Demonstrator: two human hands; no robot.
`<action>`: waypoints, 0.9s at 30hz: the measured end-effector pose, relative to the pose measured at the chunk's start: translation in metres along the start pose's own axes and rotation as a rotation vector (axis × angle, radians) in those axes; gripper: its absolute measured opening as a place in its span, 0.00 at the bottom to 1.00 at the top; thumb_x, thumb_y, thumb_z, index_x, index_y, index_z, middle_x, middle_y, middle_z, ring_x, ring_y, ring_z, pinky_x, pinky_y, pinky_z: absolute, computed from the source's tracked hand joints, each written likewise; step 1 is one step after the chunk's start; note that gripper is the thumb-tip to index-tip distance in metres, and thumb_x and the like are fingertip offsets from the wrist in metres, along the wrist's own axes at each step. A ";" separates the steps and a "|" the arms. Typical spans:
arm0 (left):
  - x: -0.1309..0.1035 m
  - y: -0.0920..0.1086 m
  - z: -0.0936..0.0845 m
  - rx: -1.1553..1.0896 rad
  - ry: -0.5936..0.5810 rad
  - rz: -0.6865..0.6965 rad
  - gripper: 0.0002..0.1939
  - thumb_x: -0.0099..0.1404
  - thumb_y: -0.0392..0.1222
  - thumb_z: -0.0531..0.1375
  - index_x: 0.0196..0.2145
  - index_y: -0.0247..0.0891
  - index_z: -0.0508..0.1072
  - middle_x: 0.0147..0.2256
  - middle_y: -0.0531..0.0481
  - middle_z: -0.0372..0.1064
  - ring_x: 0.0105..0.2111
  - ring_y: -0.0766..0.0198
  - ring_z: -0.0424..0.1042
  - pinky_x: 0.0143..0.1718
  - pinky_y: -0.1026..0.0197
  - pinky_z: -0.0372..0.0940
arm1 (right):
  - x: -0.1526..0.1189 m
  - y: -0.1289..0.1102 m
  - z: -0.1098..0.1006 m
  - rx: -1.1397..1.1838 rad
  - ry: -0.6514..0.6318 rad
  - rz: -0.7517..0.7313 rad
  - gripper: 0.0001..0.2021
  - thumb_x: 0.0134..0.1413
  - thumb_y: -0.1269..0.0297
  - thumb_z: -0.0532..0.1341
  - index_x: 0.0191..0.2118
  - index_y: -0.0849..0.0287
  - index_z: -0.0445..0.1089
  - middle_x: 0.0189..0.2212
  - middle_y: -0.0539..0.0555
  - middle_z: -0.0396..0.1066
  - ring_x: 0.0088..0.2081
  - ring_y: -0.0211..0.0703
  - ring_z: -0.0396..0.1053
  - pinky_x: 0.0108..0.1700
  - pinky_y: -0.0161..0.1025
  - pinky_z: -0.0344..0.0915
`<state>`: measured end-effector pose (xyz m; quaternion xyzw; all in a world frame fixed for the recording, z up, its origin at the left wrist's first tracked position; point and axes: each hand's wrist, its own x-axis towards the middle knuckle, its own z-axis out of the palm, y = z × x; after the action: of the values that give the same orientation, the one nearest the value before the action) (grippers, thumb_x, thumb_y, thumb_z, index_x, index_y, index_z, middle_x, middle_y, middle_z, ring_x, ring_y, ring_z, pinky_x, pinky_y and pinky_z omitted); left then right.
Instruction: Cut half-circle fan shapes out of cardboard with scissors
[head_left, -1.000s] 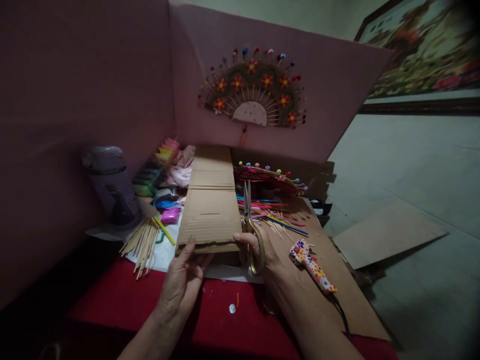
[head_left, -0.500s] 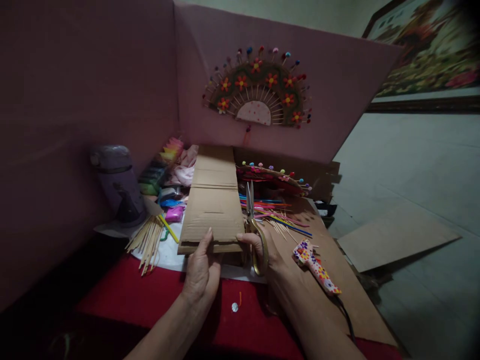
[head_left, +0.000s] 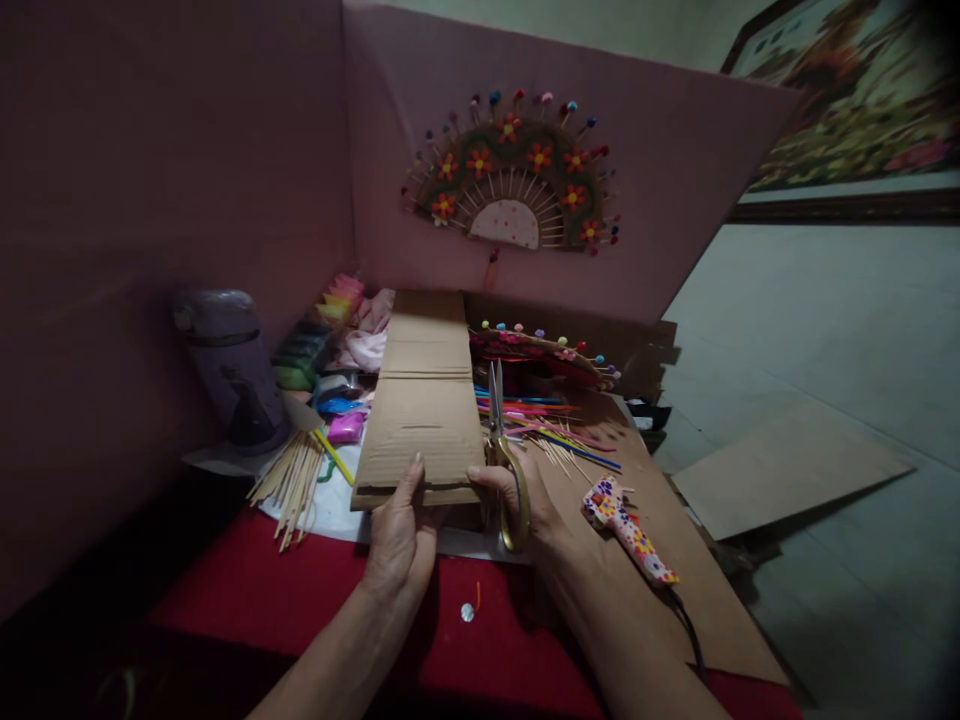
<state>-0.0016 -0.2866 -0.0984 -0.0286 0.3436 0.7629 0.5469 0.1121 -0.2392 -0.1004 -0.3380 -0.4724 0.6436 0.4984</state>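
A long folded piece of brown cardboard (head_left: 424, 415) lies lengthwise before me, its near edge lifted. My left hand (head_left: 401, 525) grips that edge, thumb on top and fingers hidden underneath. At the near right corner, my right hand (head_left: 525, 500) presses its thumb on the cardboard and also holds gold-handled scissors (head_left: 513, 490). The scissor blades point away from me beside the cardboard's right edge, nearly closed. Wooden sticks (head_left: 289, 490) lie to the left, and coloured pipe cleaners (head_left: 555, 425) to the right.
A purple bottle (head_left: 236, 370) stands at the left. A flower-patterned glue gun (head_left: 630, 530) with a cord rests on a cardboard sheet (head_left: 697, 600) at the right. Behind are a decorated fan (head_left: 525, 180) on a pink panel (head_left: 645, 200) and another fan (head_left: 540, 350) lying low.
The whole view has shifted slightly, with things appearing a little further left. Both hands keep their hold on the cardboard and the scissors remain in my right hand.
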 end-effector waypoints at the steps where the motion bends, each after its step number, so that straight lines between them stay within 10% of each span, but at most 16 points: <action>1: 0.000 0.000 0.001 0.010 0.013 0.006 0.14 0.59 0.27 0.60 0.42 0.39 0.74 0.34 0.50 0.76 0.31 0.63 0.75 0.37 0.58 0.73 | 0.000 0.001 0.000 -0.019 0.003 -0.002 0.16 0.32 0.65 0.68 0.34 0.55 0.68 0.31 0.50 0.73 0.31 0.45 0.70 0.37 0.42 0.67; 14: -0.002 0.020 -0.002 0.079 0.035 0.162 0.15 0.55 0.27 0.63 0.39 0.39 0.76 0.33 0.53 0.76 0.31 0.68 0.74 0.39 0.59 0.72 | 0.001 0.000 0.000 -0.172 -0.029 0.086 0.39 0.26 0.27 0.61 0.35 0.59 0.62 0.20 0.47 0.64 0.18 0.34 0.63 0.18 0.31 0.61; 21: 0.002 0.041 -0.006 0.094 0.024 0.163 0.17 0.55 0.26 0.63 0.41 0.42 0.75 0.33 0.56 0.76 0.31 0.68 0.75 0.40 0.59 0.72 | -0.043 -0.030 -0.016 -0.343 -0.103 0.380 0.28 0.46 0.34 0.58 0.36 0.59 0.65 0.25 0.51 0.69 0.21 0.34 0.64 0.22 0.32 0.62; 27: 0.004 0.044 -0.009 0.088 0.009 0.151 0.17 0.56 0.26 0.62 0.41 0.42 0.75 0.31 0.56 0.76 0.31 0.68 0.75 0.40 0.59 0.72 | -0.068 -0.039 -0.011 -0.539 -0.162 0.253 0.23 0.54 0.39 0.53 0.31 0.56 0.69 0.21 0.52 0.69 0.20 0.39 0.63 0.20 0.36 0.59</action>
<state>-0.0432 -0.2956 -0.0849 0.0179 0.3805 0.7859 0.4871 0.1526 -0.2991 -0.0699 -0.4616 -0.6186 0.5768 0.2673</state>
